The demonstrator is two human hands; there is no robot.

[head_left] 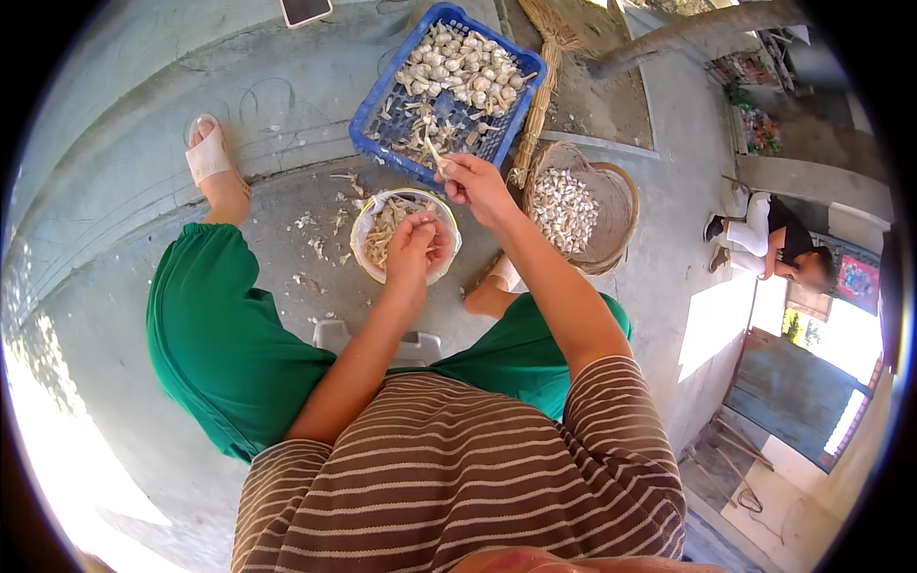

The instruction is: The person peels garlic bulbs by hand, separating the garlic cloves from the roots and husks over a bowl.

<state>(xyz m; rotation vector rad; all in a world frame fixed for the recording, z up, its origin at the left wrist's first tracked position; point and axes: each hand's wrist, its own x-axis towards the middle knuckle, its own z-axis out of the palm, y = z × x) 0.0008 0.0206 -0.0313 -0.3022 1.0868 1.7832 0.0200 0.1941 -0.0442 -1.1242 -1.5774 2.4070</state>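
The right hand (475, 186) pinches a pale garlic stalk (435, 153) between thumb and fingertips; the thin, dry stalk runs up and left from the grip toward the blue plastic crate (377, 115). The left hand (413, 250), fingers curled together, rests in the round bowl (368, 224) of papery skins; whether it holds anything I cannot tell. A woven basket (621, 196) of peeled cloves sits just right.

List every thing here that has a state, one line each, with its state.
Blue crate: part full, garlic heaped at the far end.
Woven basket: holds peeled cloves.
Round bowl: holds peelings.
Left hand: over the bowl, fingers curled.
Right hand: pinching a garlic piece.
Phone: flat on the ground.
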